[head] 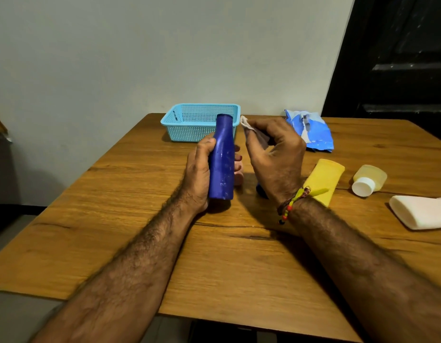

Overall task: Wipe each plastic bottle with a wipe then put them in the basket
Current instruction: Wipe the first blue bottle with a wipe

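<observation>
Head view: over the wooden counter [115,231], the left hand [198,174] wraps its grip around a blue bottle [222,157] held upright, long axis vertical. Just to its right, apart from it, the right hand [276,154] pinches a white wipe [246,123], fingers curled. The basket [189,122] sits just behind.

Glossy blue plastic bottle [222,159], perforated plastic basket [199,122], and matt wood-grain table [115,219].
</observation>
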